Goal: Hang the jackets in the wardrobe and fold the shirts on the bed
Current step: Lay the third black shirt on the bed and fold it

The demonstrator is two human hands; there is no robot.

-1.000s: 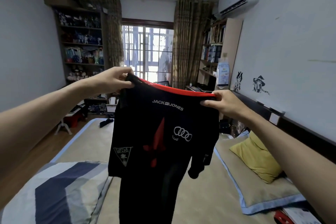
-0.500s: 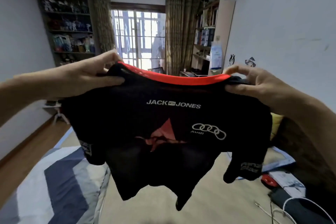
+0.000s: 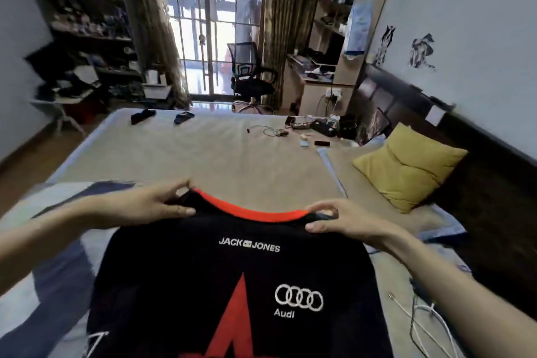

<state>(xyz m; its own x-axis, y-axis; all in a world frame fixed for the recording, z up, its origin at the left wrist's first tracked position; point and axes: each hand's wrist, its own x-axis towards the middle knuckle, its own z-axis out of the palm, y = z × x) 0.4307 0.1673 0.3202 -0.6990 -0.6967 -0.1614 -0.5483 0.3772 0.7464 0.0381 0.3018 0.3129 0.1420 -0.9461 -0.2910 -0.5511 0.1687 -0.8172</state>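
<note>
A black shirt (image 3: 186, 279) with a red collar, white logos and a red triangle print lies spread low over the bed (image 3: 220, 160), front side up. My left hand (image 3: 145, 206) pinches its left shoulder beside the collar. My right hand (image 3: 343, 219) pinches the right shoulder. The shirt's lower part runs out of the bottom of the view.
A yellow pillow (image 3: 406, 164) rests at the right by the dark headboard. A striped blue and white blanket (image 3: 43, 285) covers the bed's left. Cables and small devices (image 3: 308, 129) lie at the far side, white cables (image 3: 421, 325) at the near right. An office chair (image 3: 250, 78) stands by the window.
Both hands have lowered the shirt from chest height down onto the bed, and the view has tilted down with it. The shirt now lies spread instead of hanging.
</note>
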